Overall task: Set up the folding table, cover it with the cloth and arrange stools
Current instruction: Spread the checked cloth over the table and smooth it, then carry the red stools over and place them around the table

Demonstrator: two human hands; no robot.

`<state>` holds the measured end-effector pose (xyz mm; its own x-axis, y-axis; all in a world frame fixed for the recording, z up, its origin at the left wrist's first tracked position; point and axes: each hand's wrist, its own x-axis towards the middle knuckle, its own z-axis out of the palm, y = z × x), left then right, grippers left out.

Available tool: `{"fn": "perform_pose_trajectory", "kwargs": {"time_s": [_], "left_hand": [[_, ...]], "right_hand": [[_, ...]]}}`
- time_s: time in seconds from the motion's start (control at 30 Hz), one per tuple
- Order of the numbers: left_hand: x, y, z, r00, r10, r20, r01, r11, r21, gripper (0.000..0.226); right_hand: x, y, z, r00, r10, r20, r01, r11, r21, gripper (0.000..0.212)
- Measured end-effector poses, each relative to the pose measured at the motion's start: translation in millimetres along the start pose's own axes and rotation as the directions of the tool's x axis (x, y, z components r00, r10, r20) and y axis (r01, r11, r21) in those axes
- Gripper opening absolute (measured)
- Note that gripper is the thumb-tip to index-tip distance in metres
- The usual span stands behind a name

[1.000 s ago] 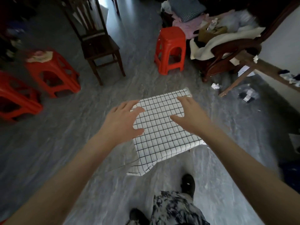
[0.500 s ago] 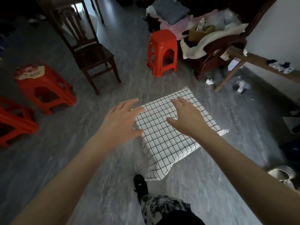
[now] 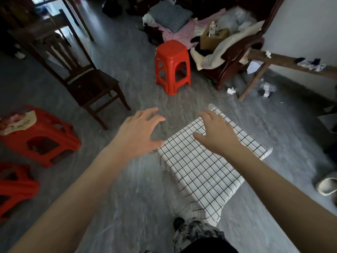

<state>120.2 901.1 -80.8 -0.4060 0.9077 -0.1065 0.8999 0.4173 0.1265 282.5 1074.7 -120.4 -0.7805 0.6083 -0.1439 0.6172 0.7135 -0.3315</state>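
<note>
A white cloth point(image 3: 204, 167) with a black grid covers a small low table on the grey floor; the table itself is hidden under it. My right hand point(image 3: 217, 132) hovers with spread fingers over the cloth's far part. Left of the cloth's corner my left hand point(image 3: 138, 130) hangs open above the floor, holding nothing. One red plastic stool point(image 3: 172, 64) stands upright beyond the cloth. Two more red stools point(image 3: 42, 136) point(image 3: 14, 187) sit at the left, the nearer one partly cut off by the frame edge.
A dark wooden chair point(image 3: 85, 79) stands at the back left. A wooden armchair point(image 3: 235, 52) piled with clothes is at the back right, beside a slanted wooden plank point(image 3: 291, 63) against the wall. Crumpled paper point(image 3: 231, 91) and a slipper point(image 3: 326, 186) lie on the floor.
My left hand has moved off the cloth's left edge and now hangs over bare floor. The view has shifted, so the cloth sits further right and lower.
</note>
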Motion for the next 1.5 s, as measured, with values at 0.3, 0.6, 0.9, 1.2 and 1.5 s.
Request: {"fn": "perform_pose_trajectory", "kwargs": {"time_s": [0.3, 0.6, 0.9, 1.2, 1.5], "left_hand": [[69.4, -92.6, -9.9, 0.985, 0.174, 0.016, -0.174, 0.984, 0.032, 0.068], [126.5, -215.8, -37.8, 0.923, 0.372, 0.101, -0.380, 0.921, 0.089, 0.070], [195.3, -283.2, -44.0, 0.873, 0.464, 0.154, -0.479, 0.874, 0.083, 0.070], [305.5, -332.9, -47.6, 0.851, 0.492, 0.184, -0.513, 0.854, 0.090, 0.071], [462.5, -360.4, -69.3, 0.855, 0.487, 0.178, -0.509, 0.854, 0.108, 0.067]], "right_hand": [[66.1, -65.7, 11.5, 0.989, 0.131, -0.064, -0.130, 0.991, 0.011, 0.063], [118.2, -158.6, 38.2, 0.933, 0.325, -0.152, -0.317, 0.946, 0.073, 0.067], [167.1, -203.3, 48.5, 0.876, 0.450, -0.174, -0.444, 0.893, 0.075, 0.067], [274.6, -205.4, 48.3, 0.855, 0.492, -0.165, -0.488, 0.870, 0.068, 0.072], [410.1, -169.2, 11.8, 0.844, 0.515, -0.147, -0.500, 0.856, 0.129, 0.072]]}}
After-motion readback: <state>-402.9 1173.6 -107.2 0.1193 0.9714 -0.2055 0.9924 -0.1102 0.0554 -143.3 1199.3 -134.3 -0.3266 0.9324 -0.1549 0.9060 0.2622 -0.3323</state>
